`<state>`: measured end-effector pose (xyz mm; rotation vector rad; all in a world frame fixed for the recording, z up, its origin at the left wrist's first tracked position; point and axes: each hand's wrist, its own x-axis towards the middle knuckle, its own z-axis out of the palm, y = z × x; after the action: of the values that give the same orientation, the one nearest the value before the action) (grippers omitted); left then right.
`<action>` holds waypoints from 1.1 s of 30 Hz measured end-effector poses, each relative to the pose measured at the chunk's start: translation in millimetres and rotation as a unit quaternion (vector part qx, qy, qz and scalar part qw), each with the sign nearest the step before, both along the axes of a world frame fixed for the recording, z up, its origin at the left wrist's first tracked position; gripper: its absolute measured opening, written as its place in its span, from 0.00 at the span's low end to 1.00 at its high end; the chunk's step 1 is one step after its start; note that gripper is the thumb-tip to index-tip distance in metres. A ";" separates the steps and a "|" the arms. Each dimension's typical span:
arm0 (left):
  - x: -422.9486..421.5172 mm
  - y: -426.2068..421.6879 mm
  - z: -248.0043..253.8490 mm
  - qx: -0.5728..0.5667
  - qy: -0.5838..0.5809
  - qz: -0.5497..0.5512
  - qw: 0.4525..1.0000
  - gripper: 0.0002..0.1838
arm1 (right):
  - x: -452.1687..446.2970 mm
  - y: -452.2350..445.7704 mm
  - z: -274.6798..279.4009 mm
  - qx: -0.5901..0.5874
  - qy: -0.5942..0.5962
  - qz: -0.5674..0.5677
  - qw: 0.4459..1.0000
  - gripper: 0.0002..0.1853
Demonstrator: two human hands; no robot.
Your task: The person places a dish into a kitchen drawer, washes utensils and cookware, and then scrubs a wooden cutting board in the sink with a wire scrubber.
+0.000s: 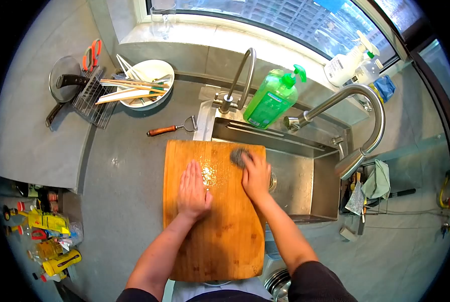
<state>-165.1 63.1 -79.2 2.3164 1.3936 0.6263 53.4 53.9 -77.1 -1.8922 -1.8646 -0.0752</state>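
Observation:
A wooden cutting board (225, 236) lies in front of me, its right side reaching over the edge of the sink (325, 186). My left hand (192, 194) rests flat on the board's left half, fingers stretched out and holding nothing. Near the upper right corner, my right hand (256, 176) grips a dark grey scouring pad (239, 157) against the wood. A wet, shiny patch (210, 173) shows on the board between my hands. Beyond the board's top edge lies a peeler (169, 130) with a wooden handle.
A curved faucet (371, 136) arches over the sink; a smaller tap (230, 100) and green soap bottle (273, 100) stand behind it. A white bowl (157, 70) holds chopsticks and utensils. Orange-handled scissors (91, 55) hang on the left wall. Bottles (54, 246) crowd the lower left.

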 end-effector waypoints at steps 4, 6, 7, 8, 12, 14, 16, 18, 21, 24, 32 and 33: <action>-5.4 -0.5 -1.0 0.003 -0.030 -0.008 1.000 0.47 | -57.1 15.2 11.1 -0.001 0.012 0.073 0.997 0.23; -14.8 -7.7 3.9 0.011 -0.003 0.023 1.000 0.47 | -60.9 -4.8 10.3 -0.014 0.047 0.139 0.989 0.24; -25.8 -14.3 4.6 0.014 0.015 0.039 0.999 0.47 | -49.8 -2.9 6.1 -0.011 0.055 0.108 0.993 0.23; -37.7 -21.8 2.1 0.008 0.057 0.051 0.997 0.48 | -38.7 -0.5 1.9 -0.009 0.064 0.079 0.995 0.22; -50.2 -27.4 0.5 -0.013 0.036 0.048 0.998 0.48 | -62.8 56.2 3.4 0.018 0.103 0.077 0.992 0.18; -50.4 -26.2 5.4 -0.018 0.039 0.045 0.998 0.48 | -98.9 85.6 2.2 -0.001 0.110 0.126 0.986 0.17; -51.5 -25.4 7.0 -0.033 0.030 0.043 0.998 0.48 | -130.2 106.3 1.2 -0.011 0.118 0.167 0.979 0.18; -54.1 -25.7 8.9 -0.039 0.024 0.038 0.998 0.48 | -104.3 102.0 1.9 0.010 0.113 0.179 0.977 0.18; -52.6 -22.0 8.9 -0.048 0.012 0.028 0.998 0.49 | -46.6 76.9 10.8 0.015 0.092 0.088 0.992 0.19; -52.4 -23.8 8.3 -0.053 0.023 0.022 0.998 0.49 | -83.5 93.1 -5.7 0.042 0.076 0.104 0.991 0.19; -51.7 -22.9 11.5 -0.040 0.037 0.030 0.998 0.47 | -36.4 72.5 10.6 0.008 0.055 0.118 0.991 0.21; -50.6 -21.0 12.0 -0.037 0.034 0.028 0.998 0.47 | -38.1 76.2 11.2 0.026 0.059 0.118 0.991 0.21</action>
<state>-215.7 42.1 -67.2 2.2674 1.4907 0.5060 15.3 130.1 -65.9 -1.5927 -1.9703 0.0645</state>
